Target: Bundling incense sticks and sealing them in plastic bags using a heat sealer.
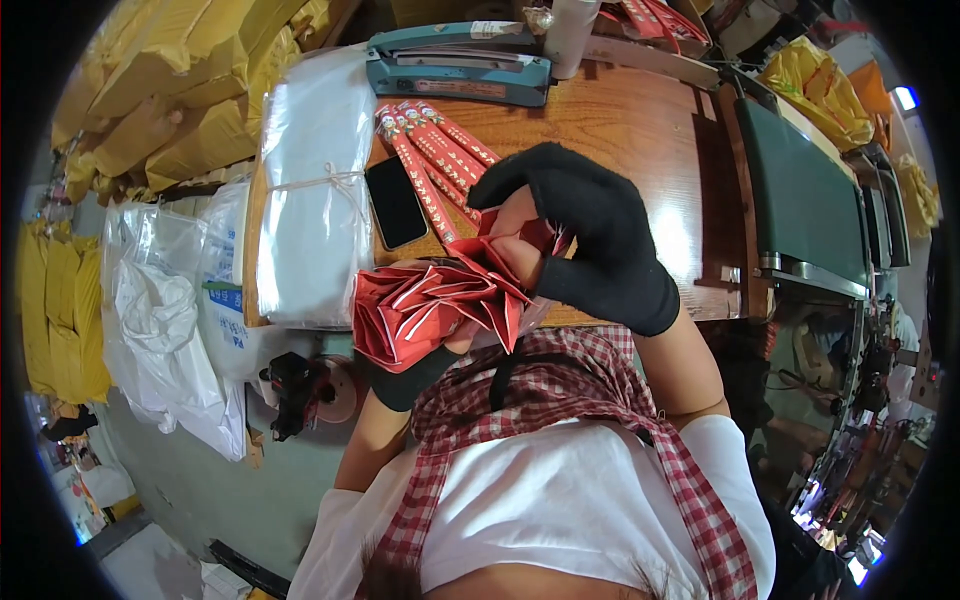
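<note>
A thick bunch of folded red papers (430,308), pale at their edges, spreads over the table's near edge. My left hand (415,378), in a black fingerless glove, grips the bunch from below; most of its fingers are hidden. My right hand (590,230), gloved the same way, curls round the far right end of the bunch, thumb and bare fingertips closed on red paper (540,238). Just beyond lie several long red printed paper strips (425,150), fanned out on the wooden table (650,150). A dark-screened phone (397,203) lies left of them.
A tied stack of clear plastic bags (315,190) covers the table's left side. At the back stands a teal sealing machine (460,75) beside a pale cylinder (572,38). Yellow wrapped packages (180,80) pile up at far left. A dark green panel (800,190) stands right.
</note>
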Demonstrator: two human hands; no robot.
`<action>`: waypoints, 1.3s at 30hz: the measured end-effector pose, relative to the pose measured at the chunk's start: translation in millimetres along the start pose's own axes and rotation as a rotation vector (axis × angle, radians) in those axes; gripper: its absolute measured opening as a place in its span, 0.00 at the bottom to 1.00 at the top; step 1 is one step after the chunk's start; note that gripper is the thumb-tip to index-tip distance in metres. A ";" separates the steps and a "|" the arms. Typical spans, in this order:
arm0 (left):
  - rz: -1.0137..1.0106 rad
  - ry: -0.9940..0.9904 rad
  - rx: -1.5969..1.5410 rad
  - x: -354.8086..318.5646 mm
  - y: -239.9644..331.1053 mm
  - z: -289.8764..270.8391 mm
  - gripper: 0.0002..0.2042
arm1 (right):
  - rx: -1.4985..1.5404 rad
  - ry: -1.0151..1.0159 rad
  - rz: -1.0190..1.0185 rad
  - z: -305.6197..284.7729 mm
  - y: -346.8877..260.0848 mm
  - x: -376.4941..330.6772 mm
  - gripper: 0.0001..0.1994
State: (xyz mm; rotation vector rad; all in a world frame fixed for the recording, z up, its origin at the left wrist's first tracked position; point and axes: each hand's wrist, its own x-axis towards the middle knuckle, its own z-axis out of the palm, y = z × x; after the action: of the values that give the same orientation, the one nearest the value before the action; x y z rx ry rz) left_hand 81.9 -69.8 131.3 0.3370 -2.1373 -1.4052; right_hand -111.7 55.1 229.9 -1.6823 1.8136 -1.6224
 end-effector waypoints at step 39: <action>-0.092 -0.077 -0.298 3.5 -3.8 5.7 0.37 | -0.161 0.115 -0.088 0.2 -8.9 -14.5 0.11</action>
State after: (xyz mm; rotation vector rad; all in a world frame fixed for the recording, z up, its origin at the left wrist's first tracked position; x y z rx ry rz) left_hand 75.4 -68.8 127.3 0.2719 -1.9533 -1.7870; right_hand -101.4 68.6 229.3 -1.7925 1.9998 -1.6803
